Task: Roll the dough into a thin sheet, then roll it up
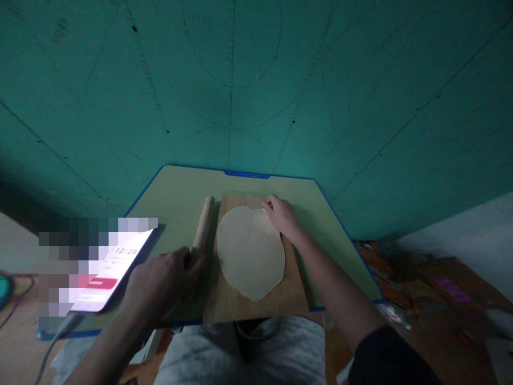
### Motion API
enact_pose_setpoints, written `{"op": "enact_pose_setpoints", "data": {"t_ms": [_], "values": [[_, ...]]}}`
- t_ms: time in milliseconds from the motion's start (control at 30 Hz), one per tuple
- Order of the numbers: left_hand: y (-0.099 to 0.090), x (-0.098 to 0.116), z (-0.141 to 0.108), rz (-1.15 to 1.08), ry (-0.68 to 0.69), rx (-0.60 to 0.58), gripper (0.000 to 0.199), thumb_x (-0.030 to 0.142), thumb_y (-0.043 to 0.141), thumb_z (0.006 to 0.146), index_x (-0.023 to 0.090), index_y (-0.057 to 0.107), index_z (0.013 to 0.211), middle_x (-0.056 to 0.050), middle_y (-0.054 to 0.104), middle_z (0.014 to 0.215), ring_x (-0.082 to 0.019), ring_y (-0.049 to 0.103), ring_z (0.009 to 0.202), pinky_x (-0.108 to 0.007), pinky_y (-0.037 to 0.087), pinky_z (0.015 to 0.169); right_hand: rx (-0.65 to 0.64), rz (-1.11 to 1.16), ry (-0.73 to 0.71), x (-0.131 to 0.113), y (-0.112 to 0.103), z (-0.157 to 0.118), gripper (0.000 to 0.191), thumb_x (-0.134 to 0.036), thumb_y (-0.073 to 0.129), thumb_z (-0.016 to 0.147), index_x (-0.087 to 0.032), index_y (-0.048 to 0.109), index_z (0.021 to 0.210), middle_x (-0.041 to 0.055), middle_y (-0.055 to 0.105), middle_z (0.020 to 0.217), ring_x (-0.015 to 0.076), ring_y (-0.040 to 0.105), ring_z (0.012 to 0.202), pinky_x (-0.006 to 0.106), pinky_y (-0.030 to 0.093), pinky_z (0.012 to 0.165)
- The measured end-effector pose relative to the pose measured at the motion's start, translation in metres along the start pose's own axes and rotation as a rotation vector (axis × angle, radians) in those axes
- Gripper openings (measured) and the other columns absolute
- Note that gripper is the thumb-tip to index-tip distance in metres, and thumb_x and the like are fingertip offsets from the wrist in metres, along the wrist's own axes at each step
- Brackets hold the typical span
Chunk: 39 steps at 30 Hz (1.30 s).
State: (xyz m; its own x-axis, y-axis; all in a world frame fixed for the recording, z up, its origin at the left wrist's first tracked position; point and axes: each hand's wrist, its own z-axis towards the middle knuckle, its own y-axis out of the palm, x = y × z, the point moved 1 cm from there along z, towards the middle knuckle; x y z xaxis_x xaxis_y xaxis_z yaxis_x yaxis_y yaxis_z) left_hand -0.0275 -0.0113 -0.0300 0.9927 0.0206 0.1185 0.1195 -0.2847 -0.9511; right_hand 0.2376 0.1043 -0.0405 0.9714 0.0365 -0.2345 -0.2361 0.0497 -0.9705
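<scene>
Left of the wooden board (294, 294), a lit phone (116, 262) lies at the far side from it, and between phone and board the left hand (168, 275) is closed around the near end of a rolling pin (203, 224), which points away just beside the board's left edge. On the board lies a flat, roughly round sheet of dough (251, 254), and at the board's far right corner the right hand (280, 213) pinches the dough's edge between thumb and fingers.

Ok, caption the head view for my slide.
Left hand on a rolling pin, right hand at the far edge of flattened dough on a wooden board.
</scene>
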Motion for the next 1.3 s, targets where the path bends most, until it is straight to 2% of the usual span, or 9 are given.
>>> {"op": "enact_pose_setpoints", "data": {"t_ms": [100,233,433,600,767,900,1000,1167,1300], "values": [[-0.014,0.003,0.017,0.01,0.014,0.117,0.053,0.052,0.03,0.098,0.017,0.069,0.105,-0.014,0.074,0.083,-0.03,0.07,0.072,-0.034,0.043,0.057,-0.006,0.0,0.009,0.001,-0.003,-0.005,0.03,-0.039,0.049,0.104,-0.02,0.07,0.094,0.01,0.076,0.095,0.0215,0.069,0.084,0.029,0.04,0.067],[-0.029,0.035,0.064,0.019,0.261,0.322,0.046,0.04,0.034,0.099,0.015,0.068,0.115,-0.016,0.072,0.11,-0.029,0.069,0.097,-0.036,0.05,0.078,-0.028,0.038,0.063,-0.001,-0.005,-0.017,0.03,-0.047,0.053,0.1,-0.022,0.069,0.097,0.0091,0.076,0.095,0.0228,0.07,0.083,0.03,0.041,0.066],[-0.02,0.088,0.119,0.105,0.395,0.269,0.044,0.033,0.037,0.096,0.01,0.073,0.105,-0.023,0.067,0.116,-0.034,0.065,0.108,-0.043,0.048,0.089,-0.083,0.157,0.143,0.0,-0.006,-0.022,0.024,-0.038,0.065,0.094,-0.021,0.064,0.111,0.0107,0.074,0.104,0.0243,0.07,0.09,0.03,0.042,0.067],[-0.016,0.089,0.125,0.04,0.335,0.244,0.043,0.041,0.046,0.091,0.014,0.069,0.116,-0.02,0.069,0.115,-0.034,0.066,0.107,-0.045,0.046,0.094,-0.109,0.254,0.061,0.005,-0.007,-0.025,0.013,-0.023,0.069,0.09,-0.023,0.068,0.103,0.0025,0.073,0.093,0.017,0.066,0.08,0.025,0.038,0.063],[-0.026,0.083,0.131,-0.077,0.314,0.174,0.035,0.039,0.053,0.086,0.018,0.07,0.108,-0.015,0.072,0.111,-0.029,0.069,0.097,-0.036,0.049,0.082,-0.107,0.392,0.03,0.012,-0.006,-0.025,0.035,-0.017,0.069,0.087,-0.018,0.065,0.122,-0.0003,0.068,0.084,0.0126,0.059,0.07,0.023,0.036,0.059],[-0.033,0.079,0.13,-0.162,0.349,0.151,0.032,0.036,0.05,0.086,0.017,0.068,0.103,-0.011,0.073,0.099,-0.023,0.067,0.084,-0.029,0.045,0.069,-0.155,0.43,0.009,0.015,-0.006,-0.025,0.006,-0.018,0.07,0.086,-0.016,0.071,0.091,-0.0022,0.064,0.072,0.0113,0.055,0.063,0.023,0.032,0.056],[-0.034,0.075,0.127,-0.221,0.385,0.151,0.038,0.039,0.046,0.087,0.015,0.066,0.108,-0.008,0.072,0.088,-0.02,0.065,0.076,-0.027,0.042,0.064,-0.136,0.415,-0.004,0.012,-0.009,-0.03,0.018,-0.024,0.065,0.09,-0.018,0.066,0.073,-0.0016,0.063,0.068,0.0124,0.055,0.063,0.025,0.029,0.056],[-0.033,0.067,0.118,-0.271,0.476,0.163,0.034,0.043,0.043,0.087,0.018,0.065,0.081,-0.005,0.067,0.077,-0.019,0.06,0.071,-0.027,0.04,0.063,0.048,0.288,-0.061,0.005,-0.011,-0.047,0.02,-0.028,0.051,0.101,-0.021,0.067,0.092,0.0029,0.073,0.085,0.0166,0.063,0.074,0.027,0.031,0.061],[-0.035,0.063,0.103,-0.318,0.517,0.205,0.039,0.046,0.033,0.092,0.019,0.063,0.089,-0.004,0.067,0.079,-0.018,0.059,0.07,-0.027,0.039,0.063,0.102,0.191,-0.057,0.001,-0.007,-0.058,0.024,-0.03,0.042,0.105,-0.022,0.064,0.102,0.0048,0.075,0.092,0.0188,0.067,0.078,0.027,0.032,0.063]]}}
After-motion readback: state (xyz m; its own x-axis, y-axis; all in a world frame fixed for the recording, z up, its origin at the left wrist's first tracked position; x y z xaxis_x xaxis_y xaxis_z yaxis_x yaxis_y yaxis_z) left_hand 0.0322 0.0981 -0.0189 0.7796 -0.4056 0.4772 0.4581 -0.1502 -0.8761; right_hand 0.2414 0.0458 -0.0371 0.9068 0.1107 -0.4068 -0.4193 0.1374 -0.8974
